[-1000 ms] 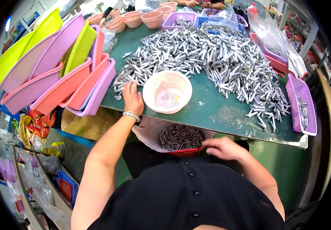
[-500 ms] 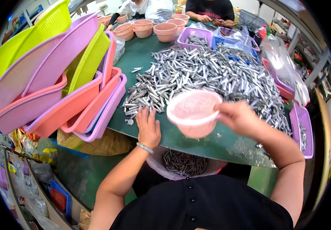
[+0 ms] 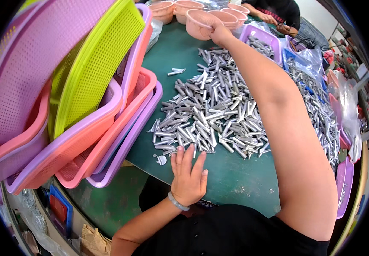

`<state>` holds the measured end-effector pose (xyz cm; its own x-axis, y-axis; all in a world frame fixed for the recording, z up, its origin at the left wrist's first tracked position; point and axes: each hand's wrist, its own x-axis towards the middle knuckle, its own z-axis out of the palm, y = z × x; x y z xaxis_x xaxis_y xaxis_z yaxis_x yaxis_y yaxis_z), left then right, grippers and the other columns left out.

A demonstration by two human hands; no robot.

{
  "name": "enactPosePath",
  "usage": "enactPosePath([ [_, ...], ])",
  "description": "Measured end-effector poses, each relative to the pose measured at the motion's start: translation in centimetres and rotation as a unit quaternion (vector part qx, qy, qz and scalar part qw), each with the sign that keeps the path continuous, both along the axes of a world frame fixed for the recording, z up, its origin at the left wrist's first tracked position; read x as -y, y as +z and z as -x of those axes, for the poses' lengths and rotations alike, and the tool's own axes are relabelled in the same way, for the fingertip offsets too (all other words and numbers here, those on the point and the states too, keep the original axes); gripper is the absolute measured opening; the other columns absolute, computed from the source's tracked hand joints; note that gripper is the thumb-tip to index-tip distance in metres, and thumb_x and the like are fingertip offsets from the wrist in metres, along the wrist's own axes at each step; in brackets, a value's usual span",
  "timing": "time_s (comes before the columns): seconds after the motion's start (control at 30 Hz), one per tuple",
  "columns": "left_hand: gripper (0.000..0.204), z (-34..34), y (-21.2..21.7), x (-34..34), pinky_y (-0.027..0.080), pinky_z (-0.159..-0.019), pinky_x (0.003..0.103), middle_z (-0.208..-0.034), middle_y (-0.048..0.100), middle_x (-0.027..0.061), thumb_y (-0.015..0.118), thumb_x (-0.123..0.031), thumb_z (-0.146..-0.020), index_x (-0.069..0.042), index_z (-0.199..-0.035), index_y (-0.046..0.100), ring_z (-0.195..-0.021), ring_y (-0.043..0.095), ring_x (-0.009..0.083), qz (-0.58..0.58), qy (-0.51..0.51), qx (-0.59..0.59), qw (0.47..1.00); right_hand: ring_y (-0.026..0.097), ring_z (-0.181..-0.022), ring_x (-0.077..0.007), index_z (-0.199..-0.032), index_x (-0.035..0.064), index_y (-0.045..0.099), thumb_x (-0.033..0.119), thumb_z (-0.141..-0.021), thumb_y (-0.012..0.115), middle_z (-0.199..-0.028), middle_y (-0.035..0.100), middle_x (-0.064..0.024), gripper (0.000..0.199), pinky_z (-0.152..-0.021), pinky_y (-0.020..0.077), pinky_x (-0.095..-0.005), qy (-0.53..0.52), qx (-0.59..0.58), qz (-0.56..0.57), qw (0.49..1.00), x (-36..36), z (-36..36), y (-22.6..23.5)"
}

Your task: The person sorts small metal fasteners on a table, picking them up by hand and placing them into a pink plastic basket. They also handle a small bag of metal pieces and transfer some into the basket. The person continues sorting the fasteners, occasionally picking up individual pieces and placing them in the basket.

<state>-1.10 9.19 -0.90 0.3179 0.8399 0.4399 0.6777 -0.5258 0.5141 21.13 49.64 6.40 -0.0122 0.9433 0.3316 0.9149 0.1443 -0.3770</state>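
Note:
My right hand [image 3: 220, 33] is stretched far across the green table [image 3: 235, 179] and grips the rim of a pink plastic bowl [image 3: 199, 23], held beside other pink bowls [image 3: 180, 8] at the far edge. My left hand [image 3: 188, 173] lies flat on the table at the near edge, fingers spread and empty, its fingertips touching the near side of a large heap of small silver metal tubes [image 3: 214, 111]. A pale bracelet [image 3: 178, 201] sits on that wrist.
Stacked perforated baskets in pink, purple and yellow-green [image 3: 77, 94] lean at the left. Purple trays [image 3: 261, 40] with more tubes and clear plastic bags [image 3: 346, 106] line the far and right sides. Another person's hands [image 3: 278, 23] work at the far end.
My right hand has carried the pink bowl from above the table's near side out to the far edge by the other bowls. My view has leaned forward and left. The left hand stays planted.

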Motion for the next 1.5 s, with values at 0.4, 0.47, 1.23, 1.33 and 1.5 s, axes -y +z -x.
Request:
enactPosePath([
  [0.4, 0.046, -0.5, -0.5, 0.0, 0.016, -0.104, 0.054, -0.133, 0.035, 0.0208, 0.053, -0.011, -0.079, -0.002, -0.123, 0.046, -0.127, 0.025, 0.0435, -0.033, 0.013, -0.022, 0.999, 0.062, -0.076, -0.0247, -0.106, 0.0087, 0.061, 0.018, -0.076, 0.058, -0.088, 0.066, -0.0113, 0.032, -0.071, 0.0485, -0.0353, 0.155, 0.034, 0.012, 0.987, 9.6, -7.7, 4.9],
  [0.47, 0.045, -0.5, -0.7, -0.2, 0.018, -0.104, 0.052, -0.132, 0.037, 0.0210, 0.053, -0.010, -0.079, -0.002, -0.123, 0.046, -0.127, 0.026, 0.0430, -0.059, 0.025, -0.032, 0.997, 0.061, -0.074, -0.0185, -0.102, 0.0107, 0.062, 0.015, -0.075, 0.057, -0.085, 0.066, -0.0083, 0.027, -0.071, 0.0472, -0.0318, 0.155, 0.040, 0.053, 0.986, 18.7, -7.5, 9.9],
  [1.23, 0.033, -1.5, 0.9, 1.1, 0.038, -0.084, 0.048, -0.097, 0.053, 0.0192, 0.062, -0.010, -0.065, -0.001, -0.096, 0.056, -0.095, 0.049, 0.0376, -0.219, -0.012, -0.060, 0.974, 0.044, -0.113, -0.0420, -0.114, 0.0162, 0.059, 0.039, -0.066, 0.071, -0.126, 0.048, -0.0149, 0.054, -0.094, 0.0348, -0.0502, -0.062, 0.228, -0.080, 0.968, 47.2, -20.9, 1.4],
  [1.33, 0.037, -2.3, 1.0, 1.9, 0.037, -0.088, 0.047, -0.108, 0.050, 0.0177, 0.063, -0.013, -0.067, -0.003, -0.102, 0.056, -0.105, 0.045, 0.0370, -0.191, -0.033, -0.052, 0.980, 0.044, -0.111, -0.0374, -0.113, 0.0143, 0.058, 0.029, -0.062, 0.073, -0.127, 0.048, -0.0115, 0.055, -0.092, 0.0344, -0.0485, -0.091, 0.227, -0.054, 0.968, 48.4, -19.4, 1.6],
  [1.5, 0.039, -5.0, 1.0, 3.4, 0.029, -0.100, 0.048, -0.119, 0.047, 0.0176, 0.065, -0.015, -0.073, -0.005, -0.109, 0.053, -0.119, 0.037, 0.0391, -0.105, -0.087, -0.049, 0.989, 0.045, -0.108, -0.0351, -0.110, 0.0117, 0.059, 0.023, -0.060, 0.076, -0.125, 0.049, -0.0115, 0.054, -0.091, 0.0345, -0.0463, -0.099, 0.227, -0.072, 0.966, 49.0, -19.0, 0.8],
])
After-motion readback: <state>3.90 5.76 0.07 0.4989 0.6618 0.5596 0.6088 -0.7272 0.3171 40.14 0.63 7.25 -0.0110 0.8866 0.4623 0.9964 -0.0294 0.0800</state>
